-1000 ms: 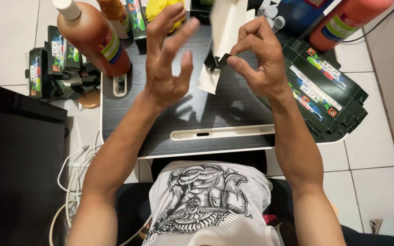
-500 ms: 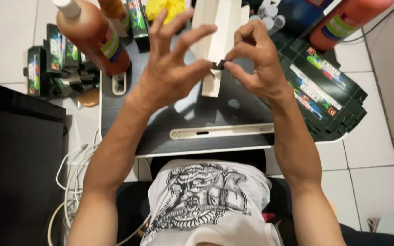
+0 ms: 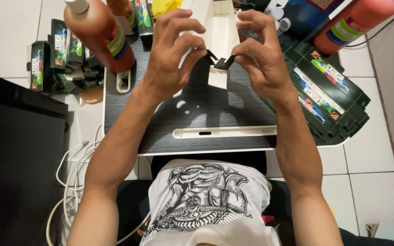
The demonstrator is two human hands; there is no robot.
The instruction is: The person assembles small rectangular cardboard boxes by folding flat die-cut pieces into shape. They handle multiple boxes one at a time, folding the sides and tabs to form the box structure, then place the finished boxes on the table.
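Over a small dark lap table (image 3: 197, 114), my left hand (image 3: 172, 54) and my right hand (image 3: 261, 57) face each other. Both pinch a small black folded piece (image 3: 220, 60) between thumb and fingertips, left hand on its left end, right hand on its right end. Just behind and below the piece lies a long white tray-like strip (image 3: 220, 32) running away from me; its near end shows under the black piece.
A large orange-brown bottle (image 3: 99, 32) stands at the table's far left. Stacks of flat dark green cartons lie at the right (image 3: 329, 100) and on the floor at left (image 3: 51, 54). A red cylinder (image 3: 352, 23) lies far right. White cables (image 3: 74, 182) trail beside a black cabinet (image 3: 19, 168).
My left hand was spread open a second ago; it has closed onto the black piece that my right hand held. Both hands now pinch it, slightly nearer me.
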